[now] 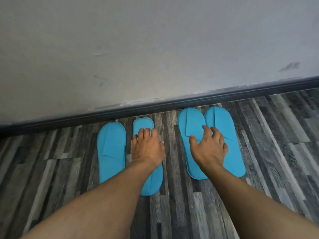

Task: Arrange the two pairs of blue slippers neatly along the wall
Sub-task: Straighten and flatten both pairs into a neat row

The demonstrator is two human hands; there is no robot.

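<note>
1. Grip. The left hand lies flat, palm down, fingers together, pressing on the second slipper from the left; nothing is pinched. The right hand is spread, fingers arched, its fingertips on the third slipper and its palm over the seam with the fourth slipper. Whether the right palm bears down or only hovers cannot be told.

2. Task objects. All four blue slippers lie on the plank floor, toes toward the dark skirting board at the foot of the wall. The right pair touch side to side, toes just beside the board. The left pair stand apart; the outer left slipper sits slightly further from the board than its mate.

3. Risks.
 a. A flat push on thin, light fabric may skid or rotate the slipper, widening the gap in the left pair.
 b. Uneven fingertip pressure on the right may shear one slipper under the other, causing overlap.
 c. Pushing against the board may buckle a toe.
</note>
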